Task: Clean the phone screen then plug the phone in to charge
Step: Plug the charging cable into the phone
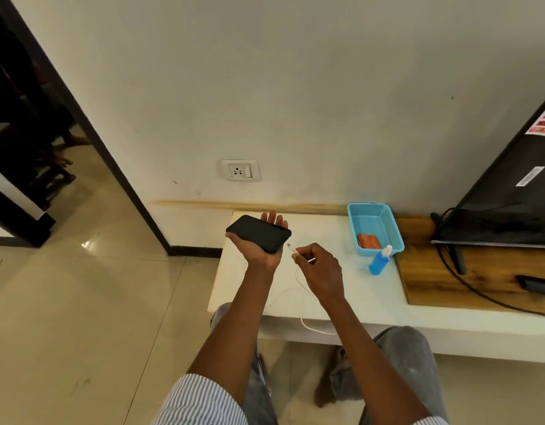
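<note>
A black phone lies screen-up across the palm of my left hand, held above the left end of the white shelf. My right hand pinches the plug end of a white charging cable. The plug tip sits just right of the phone's lower edge, a small gap apart. The cable runs under my right hand, loops over the shelf and drops off its front edge. An orange cloth lies in a blue basket. A blue spray bottle stands in front of the basket.
A wall socket with a switch is on the wall above the shelf. A television stands on the wooden top at right, with black cables and a dark remote. A dark doorway opens at left.
</note>
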